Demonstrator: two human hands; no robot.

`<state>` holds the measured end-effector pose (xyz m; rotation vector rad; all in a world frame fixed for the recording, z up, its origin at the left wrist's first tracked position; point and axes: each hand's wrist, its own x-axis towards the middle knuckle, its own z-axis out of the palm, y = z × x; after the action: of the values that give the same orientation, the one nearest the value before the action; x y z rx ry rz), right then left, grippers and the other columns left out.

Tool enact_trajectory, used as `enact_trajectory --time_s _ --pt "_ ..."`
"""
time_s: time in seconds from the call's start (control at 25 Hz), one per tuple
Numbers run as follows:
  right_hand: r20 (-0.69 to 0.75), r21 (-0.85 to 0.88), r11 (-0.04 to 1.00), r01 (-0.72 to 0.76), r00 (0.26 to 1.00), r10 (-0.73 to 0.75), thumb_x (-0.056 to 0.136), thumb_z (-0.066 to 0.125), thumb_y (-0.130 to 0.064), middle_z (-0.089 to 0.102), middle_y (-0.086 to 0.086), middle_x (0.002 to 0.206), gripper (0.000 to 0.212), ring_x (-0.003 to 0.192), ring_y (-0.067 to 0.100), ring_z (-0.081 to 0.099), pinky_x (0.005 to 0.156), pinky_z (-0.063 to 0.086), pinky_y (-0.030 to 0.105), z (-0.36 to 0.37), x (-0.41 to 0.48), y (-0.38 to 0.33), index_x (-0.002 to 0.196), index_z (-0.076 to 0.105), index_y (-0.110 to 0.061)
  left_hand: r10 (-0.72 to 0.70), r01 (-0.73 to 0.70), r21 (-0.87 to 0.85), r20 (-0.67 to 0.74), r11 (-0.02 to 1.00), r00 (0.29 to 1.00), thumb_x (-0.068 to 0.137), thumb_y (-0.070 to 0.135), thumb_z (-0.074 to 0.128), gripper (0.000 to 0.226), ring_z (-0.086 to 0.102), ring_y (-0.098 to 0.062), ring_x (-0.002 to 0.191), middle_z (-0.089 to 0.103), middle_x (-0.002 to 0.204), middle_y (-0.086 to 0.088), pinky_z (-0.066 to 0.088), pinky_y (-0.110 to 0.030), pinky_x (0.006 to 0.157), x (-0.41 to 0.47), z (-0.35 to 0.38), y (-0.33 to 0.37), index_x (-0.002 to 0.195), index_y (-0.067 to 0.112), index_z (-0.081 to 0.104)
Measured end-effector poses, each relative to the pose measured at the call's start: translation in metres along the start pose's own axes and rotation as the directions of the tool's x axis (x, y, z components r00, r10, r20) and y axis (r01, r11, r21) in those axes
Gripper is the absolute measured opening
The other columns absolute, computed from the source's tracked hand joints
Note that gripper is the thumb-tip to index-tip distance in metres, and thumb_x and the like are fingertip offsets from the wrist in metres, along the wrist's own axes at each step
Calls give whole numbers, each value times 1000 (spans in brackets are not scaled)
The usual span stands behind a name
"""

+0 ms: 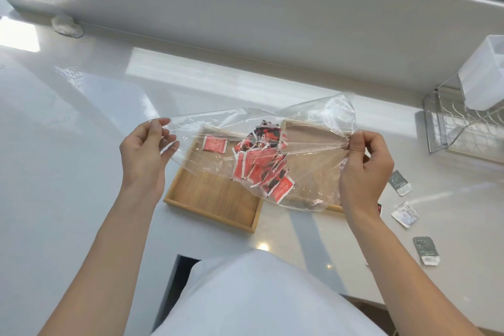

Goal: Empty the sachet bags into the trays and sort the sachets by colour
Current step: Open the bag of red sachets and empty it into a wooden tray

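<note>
I hold a clear plastic bag (305, 144) stretched in the air above two wooden trays. My left hand (144, 153) pinches its left edge and my right hand (364, 166) pinches its right edge. Several red sachets (261, 169) are bunched in the middle of the bag. A single red sachet (215, 144) shows through the plastic over the left tray (212, 199); whether it lies in the tray or in the bag I cannot tell. The right tray (305, 131) is mostly hidden behind the bag.
Three grey and white sachets (406, 214) lie loose on the white counter right of the trays. A metal dish rack (458, 128) with a white container (482, 76) stands at the far right. A crumpled white wad (66, 25) sits by the back wall.
</note>
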<state>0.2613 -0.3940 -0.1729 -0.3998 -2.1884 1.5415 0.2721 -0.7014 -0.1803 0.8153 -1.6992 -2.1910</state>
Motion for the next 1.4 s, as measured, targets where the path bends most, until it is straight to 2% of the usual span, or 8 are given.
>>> enact_trajectory --time_s 0.48,0.68,0.84,1.04,1.4 --pt "45 -57 998 18 999 -16 102 50 -18 57 -15 73 21 68 -3 51 66 39 19 6 1 3 82 58 -21 22 -21 10 -26 1000 999 103 20 49 22 59 -7 68 54 77 2 54 -22 75 6 2 6 93 15 67" --pt "59 -64 998 19 998 -16 101 49 -19 58 -15 72 27 67 -2 51 67 41 23 7 3 2 78 55 -31 11 -10 10 -27 1000 1000 103 19 48 22 60 -6 69 54 77 2 55 -23 76 5 2 5 94 14 67" --pt "78 -87 996 32 997 -26 101 51 -18 59 -15 73 22 69 -4 52 68 40 18 7 2 3 82 59 -24 -15 16 6 -42 1000 999 103 18 47 23 60 -6 68 54 76 2 55 -23 76 5 2 3 92 15 67" --pt "42 -62 996 64 997 -62 101 50 -16 59 -15 73 19 68 -4 53 66 40 22 4 2 4 86 60 -19 -16 16 6 -45 1000 999 103 18 47 23 59 -8 70 54 77 1 56 -23 76 6 4 3 92 14 67" --pt "-22 -48 995 83 996 -84 101 51 -16 59 -16 74 17 68 -5 53 66 43 22 1 2 5 87 61 -19 -24 24 16 -28 1000 999 103 17 47 23 60 -9 71 54 77 0 56 -24 77 7 6 -1 93 14 67"
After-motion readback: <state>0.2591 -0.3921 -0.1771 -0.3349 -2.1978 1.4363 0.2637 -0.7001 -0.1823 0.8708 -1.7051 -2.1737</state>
